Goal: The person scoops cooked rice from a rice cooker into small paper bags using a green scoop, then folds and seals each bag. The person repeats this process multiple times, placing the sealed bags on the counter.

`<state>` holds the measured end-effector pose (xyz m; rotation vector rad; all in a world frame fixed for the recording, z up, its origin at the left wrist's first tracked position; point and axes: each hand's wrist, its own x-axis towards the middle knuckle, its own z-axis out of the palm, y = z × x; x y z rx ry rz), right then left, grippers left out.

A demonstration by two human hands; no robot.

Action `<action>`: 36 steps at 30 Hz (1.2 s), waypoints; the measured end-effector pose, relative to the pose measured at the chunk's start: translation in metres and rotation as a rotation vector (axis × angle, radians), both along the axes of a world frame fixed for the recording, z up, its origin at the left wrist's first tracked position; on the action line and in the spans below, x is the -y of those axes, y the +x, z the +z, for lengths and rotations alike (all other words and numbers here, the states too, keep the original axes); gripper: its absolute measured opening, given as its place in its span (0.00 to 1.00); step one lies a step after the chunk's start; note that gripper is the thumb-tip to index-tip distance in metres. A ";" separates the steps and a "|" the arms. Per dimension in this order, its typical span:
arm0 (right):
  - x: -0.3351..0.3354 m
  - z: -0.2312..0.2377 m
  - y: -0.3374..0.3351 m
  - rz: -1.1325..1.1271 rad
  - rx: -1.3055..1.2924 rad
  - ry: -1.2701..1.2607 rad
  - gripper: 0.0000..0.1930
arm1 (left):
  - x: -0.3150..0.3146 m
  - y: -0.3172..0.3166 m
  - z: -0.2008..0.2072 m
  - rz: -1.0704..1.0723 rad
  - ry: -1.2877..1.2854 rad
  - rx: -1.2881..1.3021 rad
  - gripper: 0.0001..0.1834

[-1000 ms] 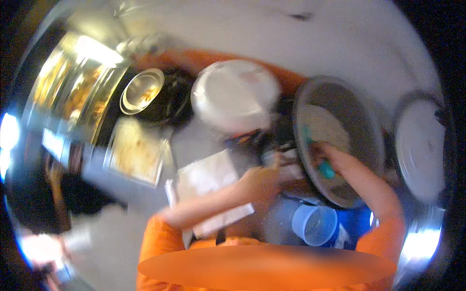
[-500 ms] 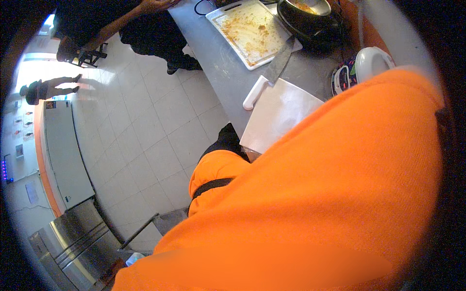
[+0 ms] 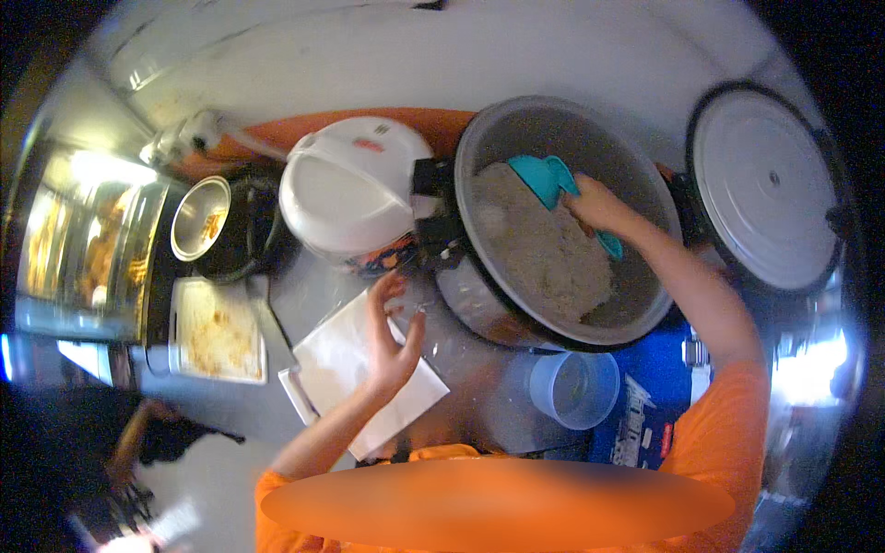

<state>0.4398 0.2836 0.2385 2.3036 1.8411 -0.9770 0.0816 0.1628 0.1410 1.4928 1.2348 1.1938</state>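
Note:
My right hand [image 3: 595, 205] is inside a large metal pot [image 3: 470, 304], closed around the handle of a teal scoop [image 3: 535, 177]. The scoop's bowl rests at the far side of the greyish, grainy, rice-like food [image 3: 535, 253]. A teal end, seemingly of the handle, shows below my fist. Over a stack of white sheets [image 3: 406, 392] hovers my left hand [image 3: 392, 336], its fingers apart and nothing in them. Partly under the sheets lies a knife with a white handle [image 3: 296, 396].
A white-lidded cooker [image 3: 355, 184] stands left of the pot; a round lid [image 3: 765, 189] is raised at its right. Near the front are a clear tub [image 3: 573, 392] and a blue box [image 3: 636, 415]. Farther left are a stained cutting board [image 3: 219, 332], a bowl [image 3: 200, 218] and another person [image 3: 129, 442].
My view has swung from the floor and counter edge to the counter with the pot. Both my hands, hidden before, now show, the right one with the scoop.

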 end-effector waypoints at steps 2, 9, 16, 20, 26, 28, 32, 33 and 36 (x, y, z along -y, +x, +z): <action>-0.018 -0.022 0.014 0.019 0.044 -0.003 0.13 | 0.005 0.005 -0.021 -0.166 -0.051 0.073 0.46; 0.007 -0.114 -0.019 -0.173 -0.418 -0.131 0.13 | 0.016 0.053 -0.009 -0.335 -0.232 0.040 0.58; 0.056 -0.012 -0.104 -0.406 -0.696 -0.341 0.10 | 0.016 0.056 -0.010 -0.301 -0.281 0.118 0.52; 0.067 0.033 -0.113 -0.536 -0.868 -0.434 0.10 | 0.015 0.057 -0.007 -0.292 -0.297 0.070 0.52; 0.075 0.066 -0.109 -0.622 -1.043 -0.492 0.11 | 0.013 0.057 -0.001 -0.299 -0.230 0.057 0.55; 0.068 0.070 -0.099 -0.605 -1.179 -0.632 0.11 | 0.014 0.057 -0.002 -0.294 -0.238 0.043 0.56; 0.038 0.044 -0.066 -0.573 -1.090 -0.570 0.11 | 0.015 0.056 -0.006 -0.333 -0.203 0.009 0.58; 0.034 0.031 -0.059 -0.370 -0.763 -0.214 0.11 | 0.016 0.055 -0.006 -0.347 -0.193 0.015 0.58; 0.033 -0.010 -0.045 -0.080 -0.174 0.371 0.11 | 0.014 0.056 -0.005 -0.378 -0.196 0.037 0.58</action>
